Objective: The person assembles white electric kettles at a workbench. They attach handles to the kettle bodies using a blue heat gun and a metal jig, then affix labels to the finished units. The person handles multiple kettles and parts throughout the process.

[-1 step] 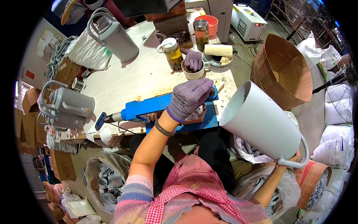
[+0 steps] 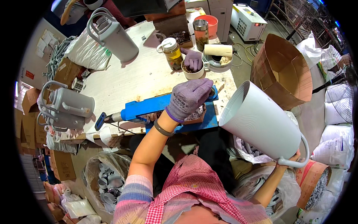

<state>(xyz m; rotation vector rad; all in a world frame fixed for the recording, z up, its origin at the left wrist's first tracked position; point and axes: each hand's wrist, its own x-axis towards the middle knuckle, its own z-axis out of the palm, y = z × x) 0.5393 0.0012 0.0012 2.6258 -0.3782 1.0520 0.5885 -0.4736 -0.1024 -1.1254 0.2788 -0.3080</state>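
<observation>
My left hand, in a grey-purple glove, is closed above the right end of a blue metal bar tool. Its fingers are pressed together, and whatever they may pinch is hidden. Out to the right, my bare right hand grips a large light-grey plastic can at its base by the loop handle. This can is tilted, its open mouth toward the bench. Under the bar sits a box of small metal parts, partly covered by my left hand.
On the white bench stand finished-looking grey cans, a yellow-liquid bottle, a tumbler and a white cup with a glove. A big carton is at the right. Bags of grey parts flank me.
</observation>
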